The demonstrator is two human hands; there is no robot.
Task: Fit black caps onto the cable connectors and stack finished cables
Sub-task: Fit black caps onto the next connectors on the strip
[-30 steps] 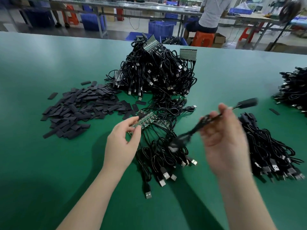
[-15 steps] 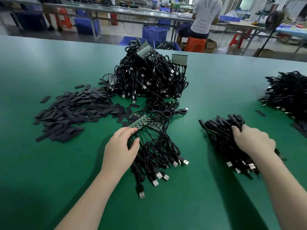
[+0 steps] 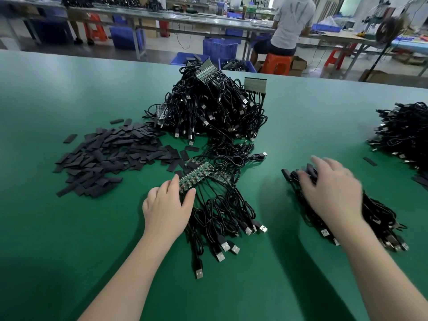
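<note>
A heap of flat black caps (image 3: pixel 108 156) lies at the left on the green table (image 3: pixel 69 239). A green circuit board strip (image 3: pixel 199 174) with several black USB cables (image 3: pixel 222 212) hanging from it sits in the middle. My left hand (image 3: pixel 166 205) holds the near end of that strip between thumb and fingers. At the right lies a stack of capped cables (image 3: pixel 377 216). My right hand (image 3: pixel 331 191) hovers over the stack's far end, blurred, with fingers spread and nothing in it.
A big tangled pile of cables and board strips (image 3: pixel 215 107) rises behind the centre. Another cable pile (image 3: pixel 403 130) sits at the far right edge, with a loose cap (image 3: pixel 369 161) beside it. A seated person (image 3: pixel 291 26) works at benches beyond the table.
My right hand carried a capped cable to the right stack, laid it down, and now lifts off it with open fingers. My left hand stayed on the board strip.
</note>
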